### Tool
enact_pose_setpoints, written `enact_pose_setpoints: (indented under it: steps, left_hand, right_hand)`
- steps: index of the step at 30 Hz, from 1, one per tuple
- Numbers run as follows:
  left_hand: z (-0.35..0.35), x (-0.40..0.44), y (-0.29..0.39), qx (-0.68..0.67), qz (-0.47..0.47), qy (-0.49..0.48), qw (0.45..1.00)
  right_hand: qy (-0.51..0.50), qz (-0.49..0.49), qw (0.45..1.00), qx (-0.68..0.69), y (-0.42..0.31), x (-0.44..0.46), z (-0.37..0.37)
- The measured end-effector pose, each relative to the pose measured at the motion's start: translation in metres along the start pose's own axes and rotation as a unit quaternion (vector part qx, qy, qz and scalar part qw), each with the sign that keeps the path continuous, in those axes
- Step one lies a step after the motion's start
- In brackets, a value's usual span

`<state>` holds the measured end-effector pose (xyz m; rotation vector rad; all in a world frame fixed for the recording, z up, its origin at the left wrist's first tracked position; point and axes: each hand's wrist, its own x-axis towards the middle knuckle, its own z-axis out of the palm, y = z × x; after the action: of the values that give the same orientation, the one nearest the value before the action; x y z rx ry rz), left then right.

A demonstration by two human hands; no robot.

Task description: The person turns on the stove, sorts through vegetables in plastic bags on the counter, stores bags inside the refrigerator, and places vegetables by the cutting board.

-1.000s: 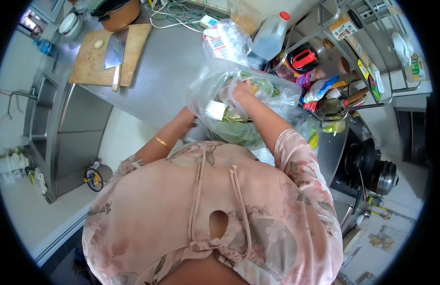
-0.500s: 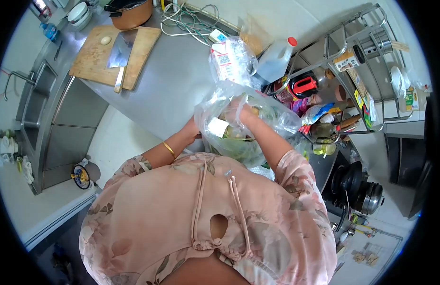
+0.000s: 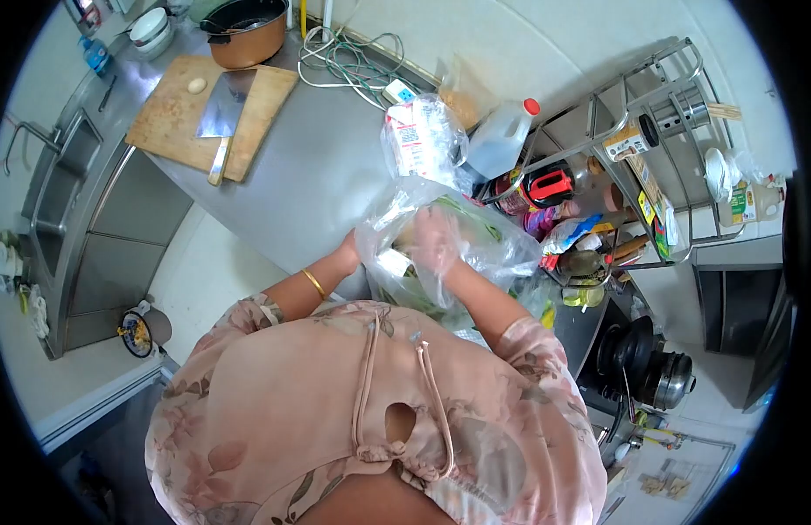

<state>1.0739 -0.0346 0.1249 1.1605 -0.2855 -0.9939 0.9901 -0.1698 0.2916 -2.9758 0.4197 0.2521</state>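
A clear plastic bag [image 3: 502,254] with green leafy vegetables [image 3: 414,293] inside stands at the counter's near edge, close to my body. My left hand [image 3: 348,254] is at the bag's left side, its fingers mostly hidden by the plastic. Inside the bag mouth is my right hand [image 3: 431,241], seen blurred through the film among the greens; what its fingers do cannot be made out. A small white patch, perhaps a label, shows on the bag between the hands.
A cutting board [image 3: 173,101] with a cleaver [image 3: 223,109] and a pale round piece [image 3: 196,85] lies at the left. Behind it is an orange-brown pot [image 3: 248,44]. A cable [image 3: 348,66], a white jug [image 3: 502,131] and a metal rack [image 3: 598,131] with bottles stand along the wall.
My right hand has shifted slightly lower and left inside the bag. The bag's mouth has changed shape, and long green stalks now show near its top. The camera view has shifted a little.
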Motion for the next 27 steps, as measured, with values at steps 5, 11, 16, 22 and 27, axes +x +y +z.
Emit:
enact_pose_setpoints:
  steps: [5,11,16,22,27]
  left_hand:
    - [-0.008,0.001,-0.023,-0.065,-0.071,0.036,0.995]
    - [0.010,-0.021,0.021,-0.032,-0.109,0.077,0.990]
    - [0.002,-0.014,0.003,-0.017,-0.093,0.088,0.992]
    - [0.012,-0.022,0.030,0.036,-0.145,0.114,0.982]
    - [0.008,-0.023,0.040,0.053,-0.187,0.106,0.975]
  right_hand:
    - [0.033,0.006,0.998,0.050,0.021,-0.023,-0.012]
    - [0.089,0.041,0.982,0.164,0.034,-0.065,-0.022]
    - [0.121,0.057,0.971,0.197,0.041,-0.087,-0.016]
    - [-0.018,0.122,0.781,0.612,0.067,-0.117,0.047]
    - [-0.063,0.269,0.878,0.391,0.053,-0.171,-0.031]
